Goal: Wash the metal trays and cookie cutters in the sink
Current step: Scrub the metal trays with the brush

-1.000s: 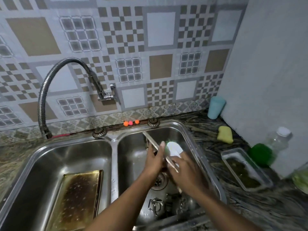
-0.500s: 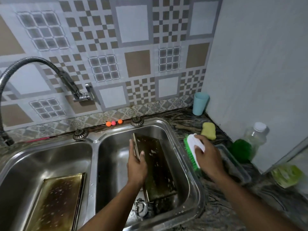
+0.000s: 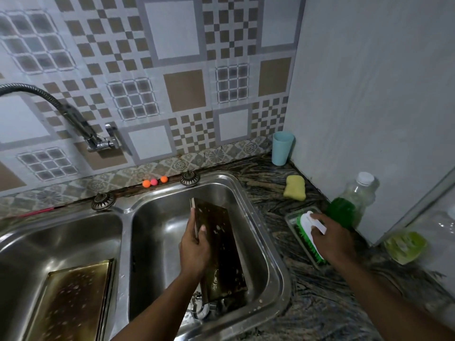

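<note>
A stained, soapy metal tray [image 3: 221, 249] stands tilted on edge in the right sink basin [image 3: 261, 232]. My left hand [image 3: 194, 247] grips its left rim, thumb on the inner face. My right hand [image 3: 332, 237] holds a white-handled green scrub brush [image 3: 307, 232] down in a small clear container [image 3: 291, 217] on the counter, right of the sink. A second browned tray [image 3: 71, 299] lies flat in the left basin [image 3: 49, 237]. Metal cookie cutters [image 3: 204, 311] show under the tilted tray near the drain, mostly hidden.
A flexible faucet [image 3: 81, 126] hangs over the left basin. On the dark counter stand a blue cup [image 3: 282, 148], a yellow sponge [image 3: 295, 187], a bottle of green liquid [image 3: 349, 205] and a yellow-green container [image 3: 406, 244]. A wall rises at the right.
My right hand carried the brush out of the right basin to the container on the counter. The tray, scrubbed a second ago, now stands held by my left hand alone.
</note>
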Motion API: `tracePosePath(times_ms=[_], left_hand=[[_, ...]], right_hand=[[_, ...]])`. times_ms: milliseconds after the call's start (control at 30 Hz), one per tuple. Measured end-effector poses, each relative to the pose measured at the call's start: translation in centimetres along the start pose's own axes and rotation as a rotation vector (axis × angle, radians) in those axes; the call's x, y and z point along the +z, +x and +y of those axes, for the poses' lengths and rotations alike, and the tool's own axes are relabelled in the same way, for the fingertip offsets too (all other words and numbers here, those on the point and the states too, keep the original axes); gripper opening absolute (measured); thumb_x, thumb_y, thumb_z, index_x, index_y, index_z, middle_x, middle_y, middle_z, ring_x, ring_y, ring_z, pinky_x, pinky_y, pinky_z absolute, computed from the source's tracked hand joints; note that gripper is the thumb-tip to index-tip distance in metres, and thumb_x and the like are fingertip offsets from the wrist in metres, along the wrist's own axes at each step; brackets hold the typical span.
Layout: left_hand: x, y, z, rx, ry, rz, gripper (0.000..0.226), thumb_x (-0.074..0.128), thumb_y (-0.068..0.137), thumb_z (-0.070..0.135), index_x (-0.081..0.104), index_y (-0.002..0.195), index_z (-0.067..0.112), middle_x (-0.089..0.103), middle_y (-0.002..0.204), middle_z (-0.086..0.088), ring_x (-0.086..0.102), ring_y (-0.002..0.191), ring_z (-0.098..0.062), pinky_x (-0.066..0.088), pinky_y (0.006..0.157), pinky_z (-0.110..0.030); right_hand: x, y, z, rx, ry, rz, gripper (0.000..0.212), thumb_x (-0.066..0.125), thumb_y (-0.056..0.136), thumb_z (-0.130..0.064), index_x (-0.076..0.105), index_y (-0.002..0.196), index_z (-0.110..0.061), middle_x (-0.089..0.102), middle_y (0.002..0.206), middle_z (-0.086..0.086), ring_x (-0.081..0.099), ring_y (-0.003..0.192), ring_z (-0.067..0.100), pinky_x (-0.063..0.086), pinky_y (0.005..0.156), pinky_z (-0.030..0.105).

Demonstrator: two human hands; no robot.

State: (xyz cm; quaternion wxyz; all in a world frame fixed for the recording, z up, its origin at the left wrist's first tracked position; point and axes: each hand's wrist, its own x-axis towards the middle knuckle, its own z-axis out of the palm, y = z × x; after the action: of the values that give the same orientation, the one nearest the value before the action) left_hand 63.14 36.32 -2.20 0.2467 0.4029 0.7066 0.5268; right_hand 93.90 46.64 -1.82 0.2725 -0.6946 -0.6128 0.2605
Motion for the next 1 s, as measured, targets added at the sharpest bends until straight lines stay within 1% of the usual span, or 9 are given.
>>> tracePosePath(times_ms=[133,333,500,633,700,800,867,933,1000], left_hand=[[-1.3,0.2,0.0,0.006,-0.006,0.001,0.057,0.048,0.105,0.017,0.032,0.156,0.035,0.054,0.141,0.012,0.05,0.13,-0.004,0.04,0.099,-0.011],[-3.8,0.7,-0.2,0.022,-0.021,0.026,0.058,0.05,0.104,0.016,0.034,0.155,0.04,0.052,0.146,0.012,0.049,0.134,-0.003,0.04,0.105,-0.015],[-6.6,0.6,0.4,0.03,-0.084,-0.028,0.056,0.049,0.105,0.02,0.034,0.154,0.043,0.05,0.144,0.021,0.048,0.134,0.002,0.041,0.114,-0.032],[-8.5,0.0,1.4,0.112,-0.099,-0.03,0.055,0.049,0.105,0.009,0.038,0.153,0.034,0.049,0.141,0.034,0.045,0.13,0.015,0.038,0.112,-0.018],[-9.8,0.1,1.0,0.127,-0.092,-0.014,0.053,0.048,0.105,0.008,0.039,0.151,0.033,0.054,0.121,0.048,0.052,0.115,0.02,0.043,0.1,-0.012],[-12.3,0.1,-0.1,0.133,-0.094,-0.006,0.05,0.05,0.105,0.019,0.041,0.15,0.039,0.06,0.096,0.045,0.057,0.087,0.012,0.04,0.085,-0.007],[-13.6,0.0,-0.2,0.117,-0.117,-0.02,0.05,0.05,0.105,0.016,0.043,0.149,0.036,0.061,0.109,0.045,0.059,0.095,0.01,0.041,0.089,-0.007],[-15.0,0.5,-0.6,0.122,-0.141,0.027,0.048,0.05,0.105,0.013,0.046,0.145,0.038,0.06,0.129,0.036,0.061,0.118,0.003,0.046,0.101,-0.016],[-16.3,1.0,-1.9,0.049,-0.178,0.053,0.048,0.048,0.105,0.01,0.048,0.143,0.039,0.069,0.108,0.034,0.066,0.092,0.006,0.051,0.084,-0.013]], right_hand=[[-0.3,0.1,-0.4,-0.008,0.024,0.025,0.034,0.064,0.093,-0.014,0.069,0.126,-0.022,0.065,0.132,0.012,0.059,0.118,0.038,0.051,0.094,0.042],[-0.9,0.1,-5.0,-0.085,0.086,0.107,0.032,0.064,0.092,-0.018,0.07,0.123,-0.024,0.067,0.128,0.006,0.062,0.113,0.031,0.049,0.092,0.034],[3.7,-2.7,-13.6,-0.23,0.189,0.101,0.032,0.062,0.091,-0.014,0.072,0.12,-0.021,0.071,0.12,0.008,0.065,0.107,0.031,0.05,0.085,0.033],[10.9,-8.4,-21.3,-0.448,0.273,-0.005,0.039,0.058,0.094,-0.017,0.065,0.132,-0.025,0.067,0.13,-0.001,0.064,0.115,0.02,0.052,0.096,0.034],[13.9,-11.3,-23.0,-0.571,0.256,-0.004,0.042,0.056,0.096,-0.019,0.061,0.136,-0.025,0.069,0.123,0.005,0.063,0.109,0.021,0.051,0.09,0.032],[15.5,-10.4,-22.3,-0.328,0.225,0.015,0.041,0.054,0.098,-0.019,0.06,0.138,-0.027,0.069,0.121,0.014,0.063,0.108,0.032,0.048,0.087,0.034],[16.5,-10.7,-22.9,-0.164,0.247,0.027,0.04,0.053,0.099,-0.02,0.06,0.137,-0.028,0.068,0.125,0.014,0.063,0.112,0.034,0.048,0.09,0.036],[17.9,-14.0,-25.8,-0.379,0.293,0.002,0.041,0.054,0.099,-0.02,0.059,0.138,-0.031,0.07,0.113,0.007,0.064,0.101,0.024,0.049,0.082,0.034],[19.6,-16.3,-26.8,-0.581,0.262,-0.01,0.042,0.056,0.098,-0.019,0.06,0.137,-0.032,0.066,0.1,0.003,0.06,0.09,0.015,0.045,0.077,0.031]])
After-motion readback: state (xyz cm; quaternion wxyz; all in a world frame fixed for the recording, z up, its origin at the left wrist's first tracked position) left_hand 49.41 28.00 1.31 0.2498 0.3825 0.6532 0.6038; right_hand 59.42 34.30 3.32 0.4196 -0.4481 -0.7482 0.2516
